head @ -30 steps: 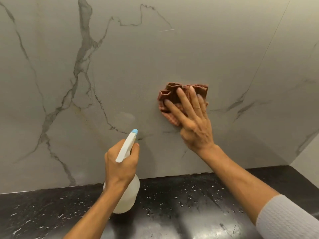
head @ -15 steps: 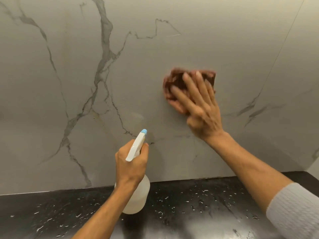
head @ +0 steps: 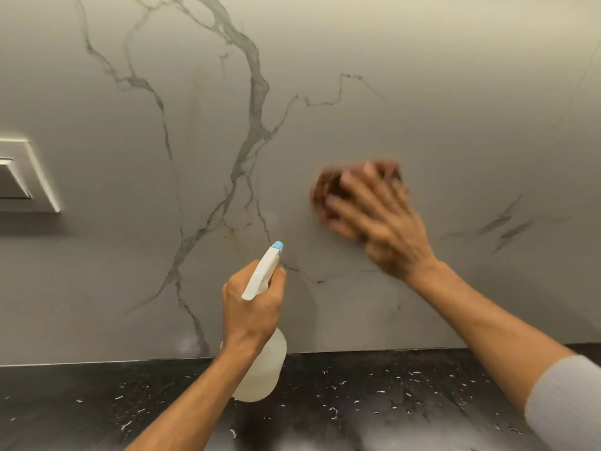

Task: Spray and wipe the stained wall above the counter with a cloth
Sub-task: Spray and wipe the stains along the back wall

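Observation:
The grey marble-veined wall (head: 325,60) rises above a black speckled counter (head: 374,402). My right hand (head: 387,226) presses a reddish-brown cloth (head: 325,187) flat against the wall, right of centre; hand and cloth are motion-blurred. My left hand (head: 252,307) grips a translucent spray bottle (head: 263,369) around its neck, its white head and blue nozzle (head: 277,245) pointing up at the wall. A faint brownish stain (head: 232,231) runs along a vein just left of the nozzle, and a pale vertical streak (head: 195,92) shows higher up.
A white wall switch plate (head: 22,177) sits at the left edge. The counter carries scattered water droplets. A thin panel seam (head: 579,86) runs diagonally on the right side of the wall.
The view has swung left, bringing the switch plate in. My right hand keeps rubbing the cloth over the wall, now blurred. My left hand holds the bottle much as before.

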